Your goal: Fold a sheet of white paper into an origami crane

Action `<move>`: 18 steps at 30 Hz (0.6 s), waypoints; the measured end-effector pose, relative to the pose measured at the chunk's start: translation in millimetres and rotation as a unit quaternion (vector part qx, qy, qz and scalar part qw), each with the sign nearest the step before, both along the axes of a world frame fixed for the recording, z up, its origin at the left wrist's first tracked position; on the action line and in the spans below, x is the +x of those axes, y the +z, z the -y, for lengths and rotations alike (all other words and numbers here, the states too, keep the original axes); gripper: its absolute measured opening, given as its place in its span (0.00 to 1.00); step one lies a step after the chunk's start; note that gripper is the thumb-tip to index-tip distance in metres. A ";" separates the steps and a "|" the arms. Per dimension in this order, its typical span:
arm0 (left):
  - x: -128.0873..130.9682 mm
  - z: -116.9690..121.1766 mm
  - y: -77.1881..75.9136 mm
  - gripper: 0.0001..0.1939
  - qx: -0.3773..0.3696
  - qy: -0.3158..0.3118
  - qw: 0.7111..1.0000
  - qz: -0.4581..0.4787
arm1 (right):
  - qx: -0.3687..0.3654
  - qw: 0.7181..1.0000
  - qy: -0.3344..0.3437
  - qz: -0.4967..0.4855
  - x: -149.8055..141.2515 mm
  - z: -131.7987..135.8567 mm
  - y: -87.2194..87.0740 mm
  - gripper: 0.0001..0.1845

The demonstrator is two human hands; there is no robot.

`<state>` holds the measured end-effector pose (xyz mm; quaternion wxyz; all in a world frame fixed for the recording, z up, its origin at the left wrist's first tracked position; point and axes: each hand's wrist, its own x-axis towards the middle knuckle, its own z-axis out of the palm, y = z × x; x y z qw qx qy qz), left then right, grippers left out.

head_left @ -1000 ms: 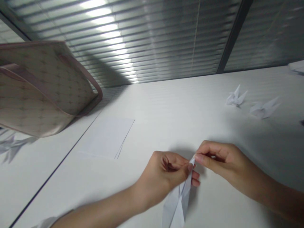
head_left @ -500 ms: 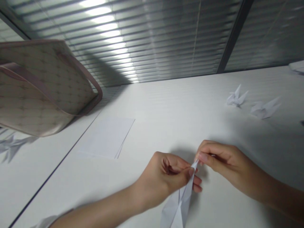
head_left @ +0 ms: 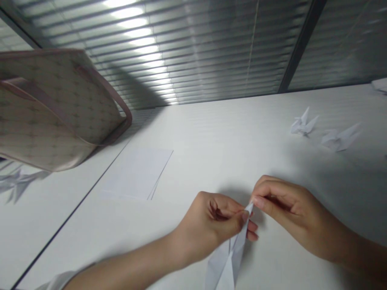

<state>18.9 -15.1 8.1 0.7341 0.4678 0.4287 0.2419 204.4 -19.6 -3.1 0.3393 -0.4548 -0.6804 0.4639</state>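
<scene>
Folded white paper (head_left: pixel 222 272) slants up from the frame's bottom centre, pinched below its tip in the left hand (head_left: pixel 208 227)'s grip. The right hand (head_left: pixel 288 211)'s grip pinches the tip above the worktop (head_left: pixel 217 137).

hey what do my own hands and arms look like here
Your left hand and right hand are bare, with no gloves or rings visible. The left forearm and right forearm show no watch or bracelet; a pale grey fabric sleeve shows near the left elbow.
</scene>
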 end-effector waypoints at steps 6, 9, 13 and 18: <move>-1.3 -1.3 -0.9 0.09 -0.002 0.003 1.000 0.004 | -0.022 1.000 -0.015 0.001 0.6 -3.0 -2.0 0.12; -0.7 -1.0 -0.8 0.09 -0.010 0.005 1.000 0.011 | -0.027 0.999 -0.023 -0.001 0.1 -2.3 -3.5 0.11; -1.2 -2.0 -0.4 0.08 -0.045 0.004 0.999 0.029 | -0.003 0.999 -0.040 -0.002 0.4 -0.1 -6.4 0.09; -4.4 -5.6 -0.3 0.12 -0.090 -0.021 0.994 0.065 | 0.053 0.996 -0.065 0.015 4.2 -1.1 -8.2 0.10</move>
